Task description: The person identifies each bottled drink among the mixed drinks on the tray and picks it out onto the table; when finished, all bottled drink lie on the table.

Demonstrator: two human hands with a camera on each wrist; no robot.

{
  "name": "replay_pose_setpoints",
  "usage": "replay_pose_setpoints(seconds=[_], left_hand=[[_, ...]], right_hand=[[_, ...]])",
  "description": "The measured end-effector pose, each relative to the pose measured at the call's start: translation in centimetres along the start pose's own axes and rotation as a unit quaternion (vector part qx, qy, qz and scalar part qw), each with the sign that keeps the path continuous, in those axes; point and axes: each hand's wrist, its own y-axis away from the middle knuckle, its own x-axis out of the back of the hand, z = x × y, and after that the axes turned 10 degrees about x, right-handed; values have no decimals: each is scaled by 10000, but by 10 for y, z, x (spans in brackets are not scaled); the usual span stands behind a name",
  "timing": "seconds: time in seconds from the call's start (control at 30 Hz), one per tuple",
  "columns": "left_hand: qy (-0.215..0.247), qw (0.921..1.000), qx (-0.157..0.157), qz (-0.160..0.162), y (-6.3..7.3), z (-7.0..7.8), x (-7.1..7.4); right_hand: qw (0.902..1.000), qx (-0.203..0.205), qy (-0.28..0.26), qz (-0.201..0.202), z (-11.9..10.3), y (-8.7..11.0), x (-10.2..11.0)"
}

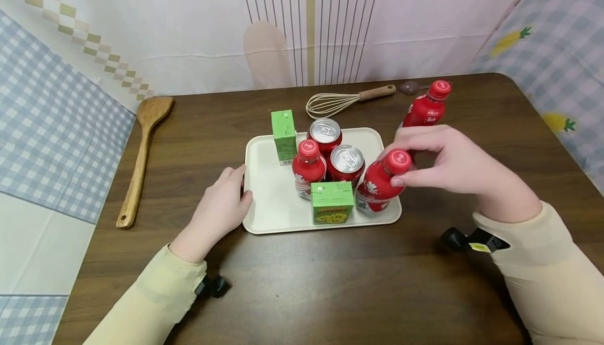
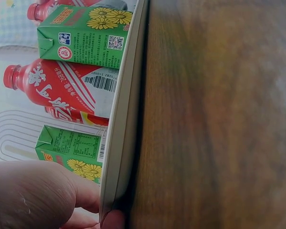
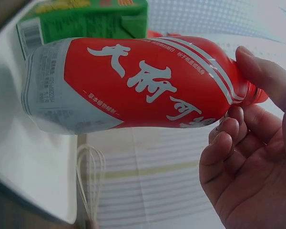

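My right hand (image 1: 448, 159) pinches a red soda bottle (image 3: 143, 86) just below its cap, thumb on one side and fingers on the other. Its base is close over the right front corner of the cream tray (image 1: 271, 214). At the tray's left edge, my left hand (image 1: 222, 203) grips the rim between thumb and fingers. On the tray stand another red bottle (image 1: 308, 169), two red drink cans (image 1: 324, 131) and two green drink cartons. One carton (image 1: 332, 203) is at the front, the other carton (image 1: 284, 136) at the back left.
One more red bottle (image 1: 427, 106) stands on the table behind my right hand. A whisk (image 1: 349, 98) and a dark-headed spoon (image 1: 409, 88) lie along the back edge. A wooden spatula (image 1: 141, 166) lies at the left. Patterned cloth hangs behind the table.
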Motion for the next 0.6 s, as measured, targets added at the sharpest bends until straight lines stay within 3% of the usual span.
replay_pose_setpoints(seconds=[0.13, 0.27, 0.43, 0.6], left_hand=[[7, 10000, -7, -7, 1, 0, 0], [38, 10000, 11, -14, 2, -1, 1], [61, 10000, -16, -1, 2, -1, 0], [66, 10000, -40, 29, 1, -2, 0]], right_hand=[[9995, -155, 213, 160, -1, 4, 13], [9960, -718, 335, 416, 5, 11, 25], [9794, -1736, 371, 964, 25, 25, 41], [9642, -2391, 513, 1025, 44, 37, 58]])
